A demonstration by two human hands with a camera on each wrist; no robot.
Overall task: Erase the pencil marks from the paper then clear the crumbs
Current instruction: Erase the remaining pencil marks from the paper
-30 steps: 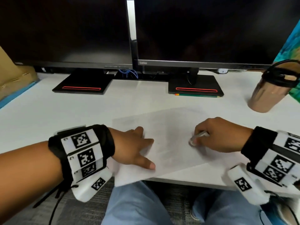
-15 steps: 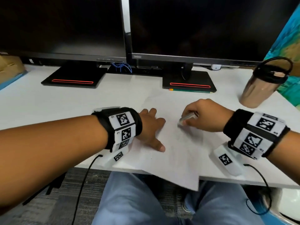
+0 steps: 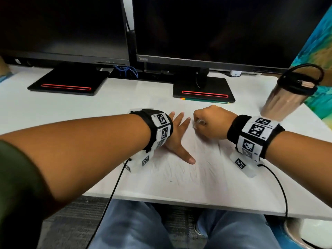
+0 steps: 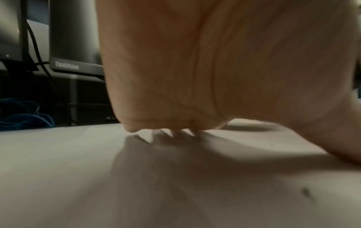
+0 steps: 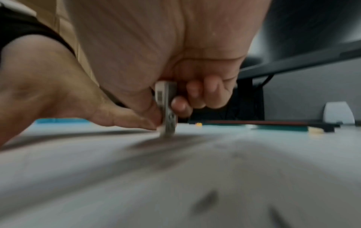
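A: What is the right hand doing?

B: Its fingers are curled, and thumb and fingertips pinch a small eraser upright, with its lower end touching the paper. Holding it on end probably puts the pressure on a narrow edge.

A: And the left hand?

B: It lies flat with straight, spread fingers pressing on the paper just beside the eraser, holding nothing. I judge it pins the sheet so rubbing cannot drag or crease it.

A: Where is the paper?

B: It lies on the white surface before the person, reaching the near edge. Faint pencil marks and dark crumbs remain on it, so erasing looks unfinished.

A: Anything else nearby?

B: A tumbler stands well apart on the right.
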